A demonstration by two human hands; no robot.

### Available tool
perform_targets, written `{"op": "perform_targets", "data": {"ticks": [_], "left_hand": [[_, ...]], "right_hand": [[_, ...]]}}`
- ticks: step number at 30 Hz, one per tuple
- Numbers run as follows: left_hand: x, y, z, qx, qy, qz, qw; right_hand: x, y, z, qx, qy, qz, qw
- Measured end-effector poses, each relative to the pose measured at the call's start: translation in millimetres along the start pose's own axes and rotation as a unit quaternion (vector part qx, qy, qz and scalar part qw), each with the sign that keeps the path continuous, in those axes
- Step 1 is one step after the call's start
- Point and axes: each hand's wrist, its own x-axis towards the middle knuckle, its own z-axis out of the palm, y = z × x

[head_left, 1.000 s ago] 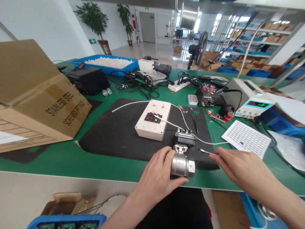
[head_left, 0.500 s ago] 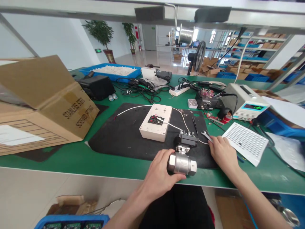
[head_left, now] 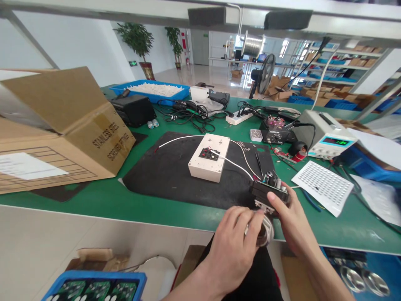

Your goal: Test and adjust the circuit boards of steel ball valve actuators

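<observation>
My left hand (head_left: 235, 242) is wrapped around the steel body of a ball valve (head_left: 265, 232) lifted at the front edge of the green bench (head_left: 103, 200). My right hand (head_left: 290, 219) grips the black actuator (head_left: 267, 192) on top of the valve, thumb pressed on it. A white cable (head_left: 233, 163) runs from the actuator to a white control box (head_left: 209, 157) on the black mat (head_left: 169, 175). The valve's steel part is mostly hidden by my fingers.
A cardboard box (head_left: 59, 125) stands at the left. A power supply (head_left: 327, 136), soldering station (head_left: 277, 133), power strip (head_left: 239, 117), perforated white tray (head_left: 324, 186) and tweezers (head_left: 258, 161) lie behind and right. A blue bin of green parts (head_left: 97, 288) sits below the bench.
My right hand let go of the wrench and took hold of the black actuator. Both hands pulled the valve off the mat toward me, to the bench's front edge.
</observation>
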Motion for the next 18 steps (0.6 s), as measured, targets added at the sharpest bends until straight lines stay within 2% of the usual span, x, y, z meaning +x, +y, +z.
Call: {"op": "perform_targets", "data": {"ticks": [3, 6, 11, 16, 18], "left_hand": [[-2, 3, 12.6, -0.048, 0.041, 0.002, 0.998], [-4, 2, 19.9, -0.103, 0.048, -0.046, 0.992], [-4, 1, 21.8, -0.169, 0.003, -0.095, 0.981], [-4, 0, 24.4, -0.181, -0.015, -0.11, 0.977], [-6, -1, 25.5, -0.167, -0.013, -0.094, 0.981]], "right_hand": [[2, -1, 2, 0.113, -0.017, 0.048, 0.992], [5, -4, 3, 0.174, -0.038, 0.095, 0.979], [4, -6, 4, 0.178, -0.022, 0.113, 0.977], [-1, -3, 5, 0.185, -0.028, 0.094, 0.978], [-3, -3, 5, 0.175, -0.033, 0.087, 0.98]]}}
